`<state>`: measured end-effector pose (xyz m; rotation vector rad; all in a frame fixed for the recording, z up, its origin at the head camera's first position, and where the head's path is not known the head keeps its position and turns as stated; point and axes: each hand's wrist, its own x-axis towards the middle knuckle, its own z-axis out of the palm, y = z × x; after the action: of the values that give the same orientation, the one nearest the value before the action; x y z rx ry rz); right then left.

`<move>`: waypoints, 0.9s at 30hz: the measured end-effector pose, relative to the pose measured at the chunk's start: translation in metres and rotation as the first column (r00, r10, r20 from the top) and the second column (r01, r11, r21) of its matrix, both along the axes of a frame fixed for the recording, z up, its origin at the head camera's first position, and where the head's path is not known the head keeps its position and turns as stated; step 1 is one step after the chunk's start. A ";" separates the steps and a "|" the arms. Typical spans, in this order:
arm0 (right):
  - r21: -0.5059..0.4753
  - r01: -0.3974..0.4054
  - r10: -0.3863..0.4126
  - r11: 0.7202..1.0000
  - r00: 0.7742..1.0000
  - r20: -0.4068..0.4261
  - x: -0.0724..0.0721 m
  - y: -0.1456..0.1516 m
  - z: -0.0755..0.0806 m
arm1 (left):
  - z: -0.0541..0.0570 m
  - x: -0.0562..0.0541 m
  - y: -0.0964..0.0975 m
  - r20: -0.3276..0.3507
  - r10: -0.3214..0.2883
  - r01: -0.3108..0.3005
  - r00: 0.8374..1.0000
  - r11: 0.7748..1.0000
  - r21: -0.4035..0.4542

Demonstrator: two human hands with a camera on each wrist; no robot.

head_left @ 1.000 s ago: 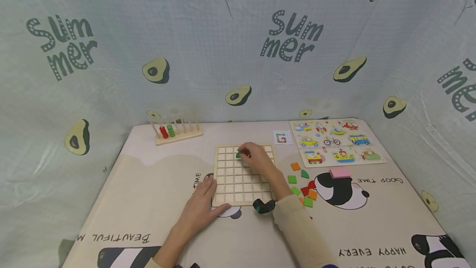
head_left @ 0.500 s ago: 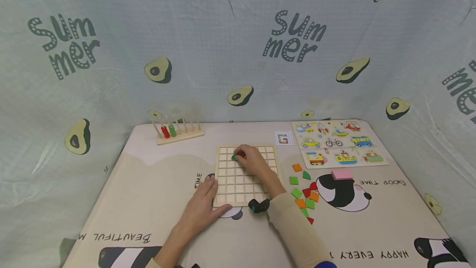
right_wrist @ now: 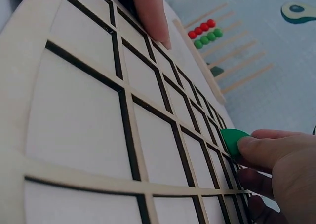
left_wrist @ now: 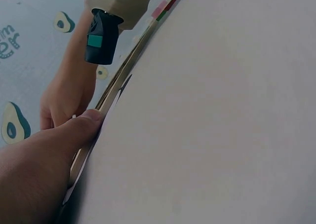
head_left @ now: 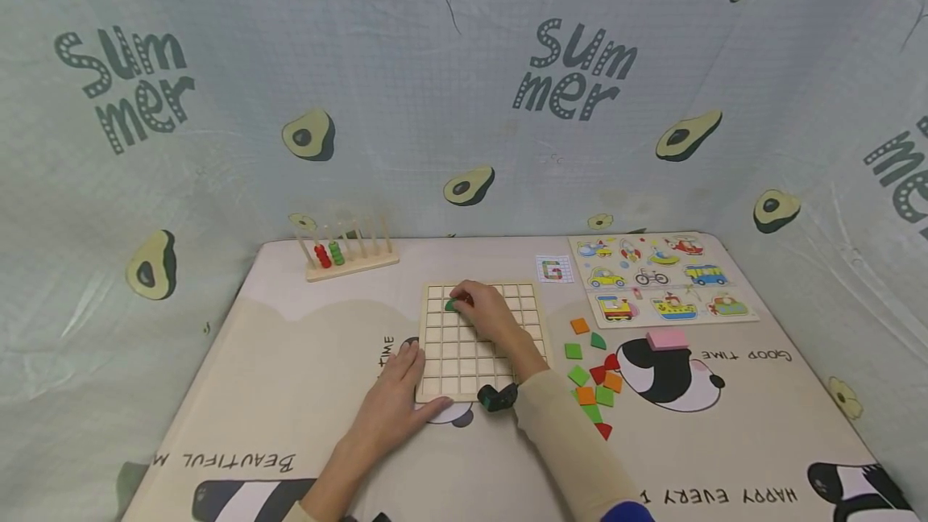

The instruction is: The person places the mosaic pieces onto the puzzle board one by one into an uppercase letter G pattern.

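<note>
A wooden grid board [head_left: 458,361] with square cells lies in front of me. Over its far rows my right hand [head_left: 489,314] pinches a dark green quarter-circle tile [right_wrist: 233,140] between thumb and fingers, the tile close at the cells. My left hand [head_left: 391,393] rests flat at the board's near left corner, fingers along the left side and thumb at the near edge. In the left wrist view that thumb [left_wrist: 81,130] touches the board's edge.
Loose green, orange and red tiles [head_left: 578,375] lie right of the board, near a pink block [head_left: 667,339]. Behind are a pattern card [head_left: 554,269], a picture puzzle board [head_left: 656,280] and a peg rack [head_left: 351,264] with red and green beads.
My right hand has moved a little to the left over the far rows, carrying the green tile. The left hand stays at the board's corner.
</note>
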<state>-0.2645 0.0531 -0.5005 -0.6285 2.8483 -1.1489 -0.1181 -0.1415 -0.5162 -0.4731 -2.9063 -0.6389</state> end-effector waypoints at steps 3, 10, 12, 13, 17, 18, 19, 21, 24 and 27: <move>0.016 0.001 0.000 1.000 1.000 -0.010 -0.002 -0.001 -0.001 | -0.001 0.000 0.000 -0.015 -0.002 0.002 1.000 1.000 -0.003; 0.059 -0.003 0.003 0.998 1.000 -0.010 -0.004 -0.003 -0.002 | 0.001 0.000 -0.001 0.001 -0.002 0.002 1.000 1.000 -0.003; 0.070 -0.006 0.007 0.998 1.000 -0.012 -0.003 -0.003 -0.002 | 0.001 0.000 -0.001 0.005 -0.002 0.002 1.000 1.000 -0.001; 0.072 -0.007 0.008 0.997 1.000 -0.011 -0.003 -0.003 -0.001 | 0.001 0.000 -0.001 0.008 -0.002 0.002 1.000 1.000 -0.002; 0.090 -0.004 0.005 0.996 1.000 -0.018 -0.002 -0.002 -0.001 | 0.001 0.000 0.000 0.020 0.001 -0.001 1.000 1.000 -0.004; 0.096 -0.004 0.006 0.995 1.000 -0.022 -0.002 -0.002 -0.001 | 0.001 0.000 0.000 0.022 0.002 -0.002 1.000 1.000 -0.005; 0.100 -0.005 0.008 0.995 1.000 -0.027 -0.002 -0.002 -0.002 | 0.001 0.000 0.000 0.023 0.002 -0.002 1.000 1.000 -0.004; 0.107 -0.009 0.013 0.994 0.999 -0.039 -0.002 -0.002 -0.002 | 0.001 0.000 0.000 0.022 0.001 -0.001 1.000 1.000 -0.003; 0.115 -0.015 0.020 0.993 0.999 -0.046 -0.002 -0.002 -0.003 | 0.000 0.000 0.000 0.021 0.000 0.000 1.000 1.000 -0.004; 0.121 -0.014 0.018 0.993 0.999 -0.036 -0.001 -0.002 -0.003 | 0.001 0.001 0.000 0.019 0.000 0.000 1.000 1.000 -0.003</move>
<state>-0.2657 0.0508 -0.5037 -0.6715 2.9105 -0.9643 -0.1173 -0.1417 -0.5157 -0.4707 -2.9253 -0.6423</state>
